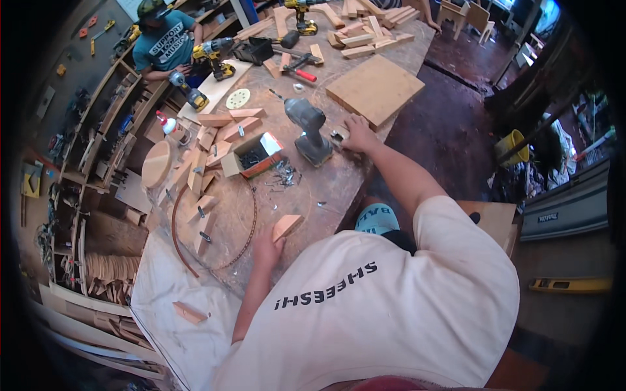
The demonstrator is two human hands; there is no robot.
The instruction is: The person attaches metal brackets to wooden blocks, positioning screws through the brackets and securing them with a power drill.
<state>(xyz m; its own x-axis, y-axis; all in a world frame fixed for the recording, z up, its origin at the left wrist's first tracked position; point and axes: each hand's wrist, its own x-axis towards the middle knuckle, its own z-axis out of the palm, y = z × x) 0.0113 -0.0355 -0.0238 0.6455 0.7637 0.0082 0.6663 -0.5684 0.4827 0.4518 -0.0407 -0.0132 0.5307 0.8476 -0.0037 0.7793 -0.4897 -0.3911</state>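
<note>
My left hand is closed on a short angled wooden block at the bench's near edge. My right hand has curled fingers at a small dark metal object that I cannot make out, just below a square board. Left of it stands a grey cordless drill. An open cardboard box of dark screws lies further left, with loose silver hardware beside it. Angled blocks, some with small metal fittings on them, are strewn around the box, near a thin curved strip.
A co-worker in a teal shirt stands across the workbench. Several drills, a red-handled hammer, a glue bottle and wood offcuts lie further back. A yellow bucket is on the right.
</note>
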